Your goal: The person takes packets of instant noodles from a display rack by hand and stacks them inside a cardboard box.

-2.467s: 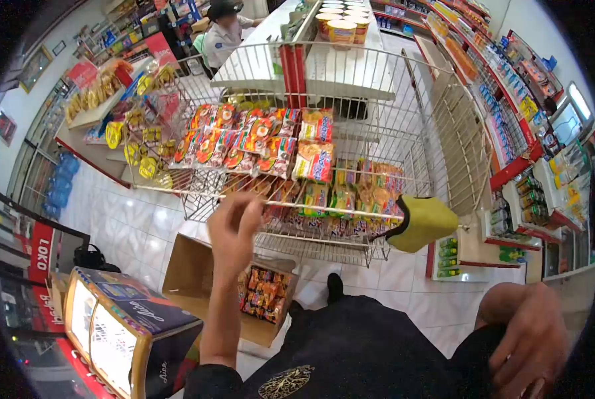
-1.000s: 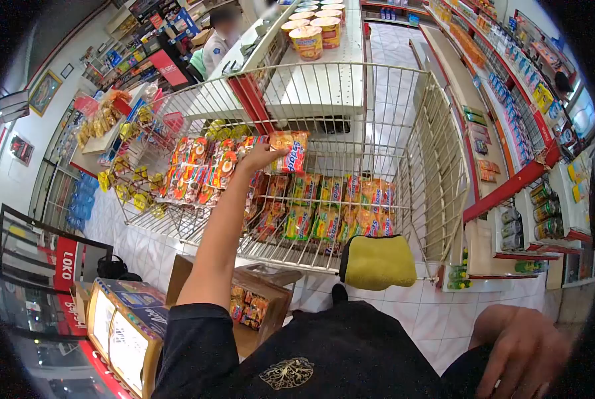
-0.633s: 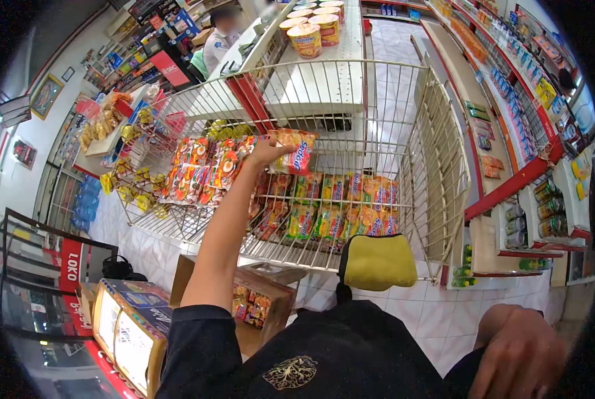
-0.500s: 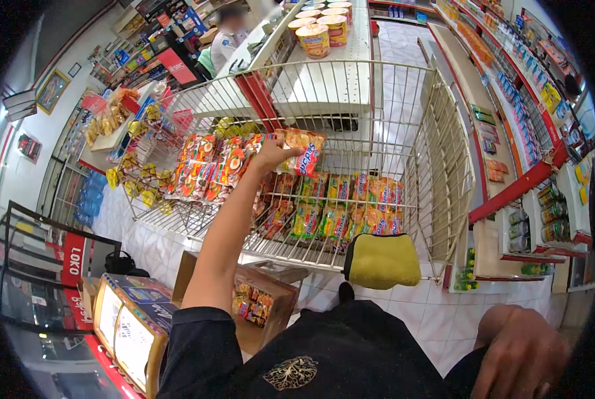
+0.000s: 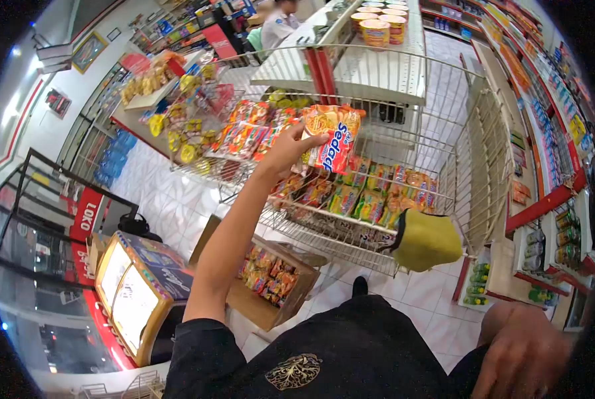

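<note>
My left hand (image 5: 289, 147) grips an orange-and-red Sedaap instant noodle packet (image 5: 334, 138) by its left side, with the thumb across the front. The packet is tilted above a wire shopping cart (image 5: 437, 174). Inside the cart, more noodle packets lie in rows: red-and-white ones (image 5: 244, 130) on the raised left part, and green and orange ones (image 5: 371, 206) lower down on the right. At the lower right edge, close to my body, my right hand (image 5: 527, 352) has its fingers curled; whether anything is inside them is hidden.
An opened cardboard box (image 5: 287, 312) of noodle packets stands below the cart. A yellow-green pouch (image 5: 429, 241) hangs on the cart's near rim. Noodle cups (image 5: 375, 32) stand on a white shelf (image 5: 391, 76). Stocked shelves line the right; a person (image 5: 281, 28) is at the back.
My left hand has brought the noodle packet nearer and turned its front more toward me. The view has shifted, so the cart and shelves appear farther right. The right hand looks much the same.
</note>
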`<state>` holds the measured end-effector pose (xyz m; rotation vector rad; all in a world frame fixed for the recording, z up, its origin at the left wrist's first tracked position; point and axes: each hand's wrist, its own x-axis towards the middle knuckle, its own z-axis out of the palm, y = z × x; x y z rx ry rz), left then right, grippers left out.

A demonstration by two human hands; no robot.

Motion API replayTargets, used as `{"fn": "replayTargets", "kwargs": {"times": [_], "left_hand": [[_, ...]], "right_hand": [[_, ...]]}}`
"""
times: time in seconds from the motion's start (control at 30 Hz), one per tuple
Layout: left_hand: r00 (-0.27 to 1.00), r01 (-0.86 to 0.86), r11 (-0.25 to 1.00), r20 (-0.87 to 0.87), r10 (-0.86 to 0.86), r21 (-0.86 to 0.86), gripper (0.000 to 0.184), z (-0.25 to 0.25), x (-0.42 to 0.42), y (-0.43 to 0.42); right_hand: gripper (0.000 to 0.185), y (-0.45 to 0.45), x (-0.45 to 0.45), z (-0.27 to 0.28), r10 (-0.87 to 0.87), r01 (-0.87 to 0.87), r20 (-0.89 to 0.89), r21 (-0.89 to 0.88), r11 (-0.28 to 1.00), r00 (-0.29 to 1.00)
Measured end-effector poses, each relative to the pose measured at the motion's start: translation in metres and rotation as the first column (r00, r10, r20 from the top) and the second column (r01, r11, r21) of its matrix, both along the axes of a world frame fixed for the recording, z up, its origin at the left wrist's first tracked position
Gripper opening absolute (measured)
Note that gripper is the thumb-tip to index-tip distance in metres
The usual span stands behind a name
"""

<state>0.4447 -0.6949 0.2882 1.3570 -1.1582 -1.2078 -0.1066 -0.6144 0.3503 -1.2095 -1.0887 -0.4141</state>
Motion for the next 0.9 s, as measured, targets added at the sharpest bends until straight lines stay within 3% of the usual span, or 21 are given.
{"fn": "replayTargets", "kwargs": {"times": [0.1,0.3,0.33,0.4,0.47,0.57,0.63,0.7,0.73,0.77,0.8,0.83,0.87,0.9], "left_hand": [[0.989,-0.115,0.992,-0.098,0.109,-0.049,0.046,0.017,0.016,0.062],[0.891,-0.349,0.934,-0.338,0.304,-0.079,0.049,0.021,0.045,0.219],[0.876,-0.380,0.919,-0.359,0.322,-0.103,0.050,0.016,0.048,0.246],[0.841,-0.442,0.887,-0.406,0.357,-0.137,0.051,0.004,0.052,0.299],[0.807,-0.510,0.851,-0.413,0.423,-0.125,0.052,-0.021,0.061,0.346],[0.737,-0.617,0.781,-0.421,0.530,-0.097,0.055,-0.056,0.068,0.415],[0.646,-0.666,0.745,-0.514,0.564,-0.018,0.057,-0.070,0.062,0.451],[0.577,-0.699,0.715,-0.573,0.581,0.021,0.058,-0.082,0.055,0.479],[0.568,-0.706,0.707,-0.565,0.598,0.039,0.059,-0.087,0.051,0.492],[0.559,-0.711,0.700,-0.558,0.613,0.057,0.059,-0.093,0.047,0.504],[0.552,-0.716,0.694,-0.551,0.626,0.072,0.059,-0.099,0.042,0.512],[0.535,-0.725,0.684,-0.564,0.630,0.076,0.059,-0.106,0.037,0.519],[0.530,-0.717,0.690,-0.564,0.634,0.102,0.059,-0.115,0.031,0.525],[0.530,-0.705,0.698,-0.563,0.634,0.123,0.059,-0.123,0.028,0.528]], "right_hand": [[0.009,0.014,0.081,0.029,0.058,-0.058,0.001,0.006,0.998,0.998],[0.013,0.038,0.100,0.016,0.243,-0.243,-0.006,0.021,0.970,0.970],[0.013,0.025,0.063,-0.003,0.276,-0.276,-0.008,0.025,0.961,0.961],[0.015,0.068,0.186,0.040,0.339,-0.338,-0.019,0.048,0.940,0.941],[0.016,0.070,0.180,0.027,0.405,-0.402,-0.028,0.064,0.913,0.914],[0.018,0.123,0.255,0.042,0.504,-0.498,-0.043,0.098,0.861,0.863],[0.019,0.175,0.357,0.074,0.556,-0.547,-0.064,0.124,0.828,0.828],[0.020,0.184,0.373,0.046,0.595,-0.582,-0.092,0.134,0.802,0.798],[0.019,0.186,0.383,-0.006,0.345,-0.285,-0.228,0.260,0.923,0.910],[0.023,0.196,0.398,-0.017,0.080,0.055,-0.390,0.322,0.945,0.917],[0.022,0.207,0.410,-0.018,-0.502,0.590,-0.649,-0.100,0.801,0.571],[0.018,0.209,0.440,-0.066,-0.534,0.640,-0.758,-0.205,0.740,0.375],[0.024,0.214,0.461,-0.095,-0.628,0.612,-0.726,-0.369,0.699,0.280],[0.027,0.224,0.475,-0.129,-0.529,0.579,-0.823,-0.331,0.745,0.209]]}}
